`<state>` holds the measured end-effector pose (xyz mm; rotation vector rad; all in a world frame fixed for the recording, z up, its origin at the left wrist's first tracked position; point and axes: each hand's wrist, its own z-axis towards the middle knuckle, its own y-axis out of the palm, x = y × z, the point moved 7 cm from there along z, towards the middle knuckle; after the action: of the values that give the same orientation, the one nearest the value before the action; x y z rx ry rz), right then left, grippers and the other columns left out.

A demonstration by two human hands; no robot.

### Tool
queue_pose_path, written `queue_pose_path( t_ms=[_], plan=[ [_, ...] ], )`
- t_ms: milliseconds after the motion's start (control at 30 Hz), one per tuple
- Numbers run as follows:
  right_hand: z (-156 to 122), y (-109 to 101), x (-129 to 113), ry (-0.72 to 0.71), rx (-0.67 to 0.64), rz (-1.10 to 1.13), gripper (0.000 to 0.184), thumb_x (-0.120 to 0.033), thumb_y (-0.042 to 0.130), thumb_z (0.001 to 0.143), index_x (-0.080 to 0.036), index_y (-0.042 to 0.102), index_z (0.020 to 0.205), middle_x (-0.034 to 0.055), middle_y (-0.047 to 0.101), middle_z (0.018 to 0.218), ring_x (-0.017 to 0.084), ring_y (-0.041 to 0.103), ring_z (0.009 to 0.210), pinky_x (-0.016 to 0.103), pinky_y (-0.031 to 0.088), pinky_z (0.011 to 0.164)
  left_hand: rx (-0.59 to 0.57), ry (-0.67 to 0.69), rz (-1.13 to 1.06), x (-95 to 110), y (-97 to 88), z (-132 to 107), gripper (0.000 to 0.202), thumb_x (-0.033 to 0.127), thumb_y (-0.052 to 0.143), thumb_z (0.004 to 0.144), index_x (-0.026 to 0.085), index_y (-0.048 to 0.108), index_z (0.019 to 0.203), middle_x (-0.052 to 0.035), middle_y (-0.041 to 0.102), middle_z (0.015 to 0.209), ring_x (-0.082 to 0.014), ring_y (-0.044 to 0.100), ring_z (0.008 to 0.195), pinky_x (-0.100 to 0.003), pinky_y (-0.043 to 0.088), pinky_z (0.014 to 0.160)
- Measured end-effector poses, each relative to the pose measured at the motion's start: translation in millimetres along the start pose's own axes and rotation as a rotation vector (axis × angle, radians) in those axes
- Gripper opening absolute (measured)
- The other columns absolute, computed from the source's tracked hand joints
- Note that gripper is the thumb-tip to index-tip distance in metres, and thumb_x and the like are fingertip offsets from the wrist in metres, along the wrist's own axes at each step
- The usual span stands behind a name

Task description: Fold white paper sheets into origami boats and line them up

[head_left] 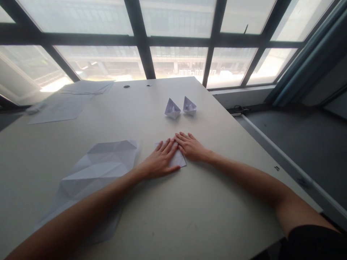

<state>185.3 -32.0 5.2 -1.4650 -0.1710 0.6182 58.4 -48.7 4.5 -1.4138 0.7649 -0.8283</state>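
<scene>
A small folded sheet of white paper [178, 159] lies flat on the white table [217, 216]. Across its left part my left hand [161, 159] is laid flat, fingers stretched out and thumb pointing right. My right hand [191, 146] rests at the paper's upper right edge, its fingers extended and its fingertips close to those of the left. Much of the paper is hidden under both hands. Just beyond them stand two folded paper boats [172, 109], side by side.
A large creased sheet [100, 162] lies on the left, partly under my left forearm. More paper sheets [62, 106] are spread at the far left. The table's right edge [260, 146] slants beside my right arm. Windows [179, 61] stand behind, with a curtain [303, 57] at right.
</scene>
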Motion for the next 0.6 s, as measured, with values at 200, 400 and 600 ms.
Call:
queue_pose_path(
  t_ms=[200, 400, 600],
  plan=[
    [-3, -5, -4, -0.015, 0.006, 0.015, 0.063, -0.041, 0.041, 0.101, -0.009, 0.034, 0.154, 0.0187, 0.030, 0.161, 0.030, 0.020, 0.151, 0.056, 0.013, 0.121, 0.061, -0.029, -0.114, -7, 7.4, 4, 0.084, 0.067, 0.029, 0.100, 0.010, 0.017, 0.160, -0.0182, 0.019, 0.164, -0.0297, 0.014, 0.153, -0.047, 0.008, 0.124],
    [-9, -5, -8, -0.088, -0.008, 0.020, 0.082, -0.064, 0.041, 0.097, -0.011, 0.027, 0.157, 0.0192, 0.026, 0.162, 0.031, 0.018, 0.152, 0.055, 0.008, 0.122, 0.127, -0.151, -0.163, -27, 8.0, 4, 0.080, 0.065, 0.031, 0.099, 0.012, 0.025, 0.159, -0.0175, 0.024, 0.163, -0.0312, 0.016, 0.153, -0.049, 0.013, 0.123],
    [-9, -3, -4, -0.069, -0.033, 0.015, 0.080, -0.063, 0.042, 0.097, -0.012, 0.029, 0.157, 0.0179, 0.025, 0.163, 0.030, 0.017, 0.152, 0.055, 0.006, 0.122, 0.148, -0.370, -0.157, -77, 13.3, -2, 0.070, 0.053, 0.030, 0.101, 0.006, 0.032, 0.153, -0.0227, 0.026, 0.161, -0.0347, 0.018, 0.152, -0.058, 0.013, 0.120]
  ],
)
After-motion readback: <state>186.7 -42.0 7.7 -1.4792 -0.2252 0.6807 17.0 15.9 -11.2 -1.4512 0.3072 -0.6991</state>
